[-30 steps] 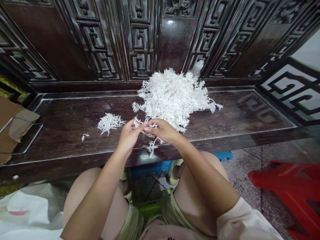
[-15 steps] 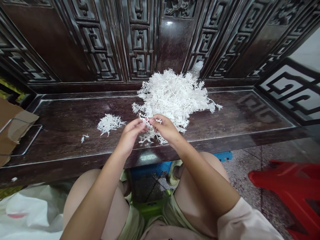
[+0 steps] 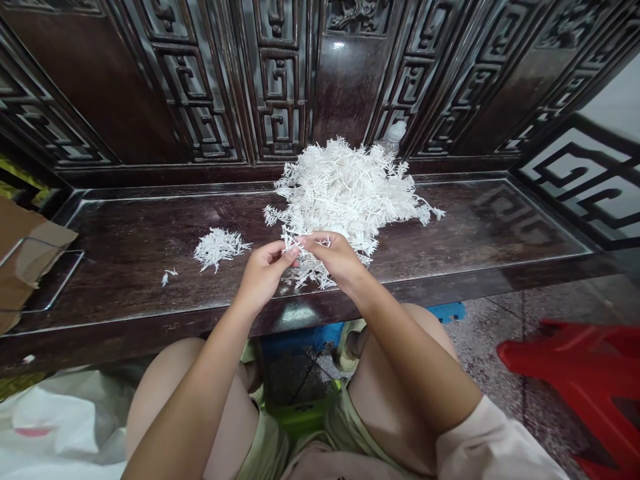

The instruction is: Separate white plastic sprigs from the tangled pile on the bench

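Observation:
A large heap of white branched plastic sprigs (image 3: pixel 350 190) lies on the dark wooden bench (image 3: pixel 140 220). At its front edge my left hand (image 3: pixel 265 270) and my right hand (image 3: pixel 333 257) meet, fingertips almost touching. Between them is a white branched sprig (image 3: pixel 290 239), pinched by the fingers of both hands; its thin prongs stick out above the left fingertips and past the right ones. The fingers hide much of it. Left of my hands sits a small pile of white sprig pieces (image 3: pixel 219 249), and a single loose piece (image 3: pixel 169 275) lies farther left.
Behind the heap stands a clear bottle (image 3: pixel 395 133) against the carved wooden back (image 3: pixel 345 87). A cardboard box (image 3: pixel 35 253) with a metal wire frame (image 3: pixel 65 280) is at the left. A red plastic stool (image 3: pixel 575 360) stands on the floor at right; a white bag (image 3: pixel 65 420) lies lower left.
Both hands stay close together and have shifted slightly, the right one turning a little. The sprig between the fingers has changed its angle. The heap and small pile look the same.

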### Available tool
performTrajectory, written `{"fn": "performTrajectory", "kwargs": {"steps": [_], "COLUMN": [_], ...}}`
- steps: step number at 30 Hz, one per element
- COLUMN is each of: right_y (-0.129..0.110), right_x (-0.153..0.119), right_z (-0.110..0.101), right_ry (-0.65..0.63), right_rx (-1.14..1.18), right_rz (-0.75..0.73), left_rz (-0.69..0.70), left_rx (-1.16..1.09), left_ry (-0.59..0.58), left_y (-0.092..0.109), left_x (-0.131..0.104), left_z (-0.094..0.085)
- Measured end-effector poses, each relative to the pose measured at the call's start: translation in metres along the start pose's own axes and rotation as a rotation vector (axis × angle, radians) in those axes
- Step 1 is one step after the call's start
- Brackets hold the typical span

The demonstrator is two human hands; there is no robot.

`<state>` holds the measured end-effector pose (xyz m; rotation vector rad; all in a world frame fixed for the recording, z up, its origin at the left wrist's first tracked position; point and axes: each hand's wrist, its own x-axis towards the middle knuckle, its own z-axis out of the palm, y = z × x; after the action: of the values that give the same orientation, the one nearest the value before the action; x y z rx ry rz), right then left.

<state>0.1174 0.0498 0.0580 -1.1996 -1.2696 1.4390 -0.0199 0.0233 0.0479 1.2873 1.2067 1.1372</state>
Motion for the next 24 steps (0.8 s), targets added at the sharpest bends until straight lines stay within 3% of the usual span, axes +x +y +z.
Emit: {"fn": "performTrajectory", "kwargs": {"steps": [4,13,21,24], "right_y": [0.004,0.011,0.016,0.015], "right_x": [0.001,0.005,0.006,0.004], "right_z": [0.0,0.009,0.019,0.02], "right_ry": [0.059,0.239,0.356,0.371], "right_rx": [0.011,0.088,0.164,0.175], "right_rz": [-0.069,-0.075,-0.098,-0.097], "left_rz": [0.075,0.161,0.413,0.411], "left_rx": [0.064,0.108,0.3,0.315], "left_ry": [0.043,0.2,0.288,0.277], "left_y": [-0.003,-0.008,-0.012,-0.011], "left_x": [-0.001,-0.009,-0.009,-0.007], "left_z": [0.005,0.026,0.031,0.028]}}
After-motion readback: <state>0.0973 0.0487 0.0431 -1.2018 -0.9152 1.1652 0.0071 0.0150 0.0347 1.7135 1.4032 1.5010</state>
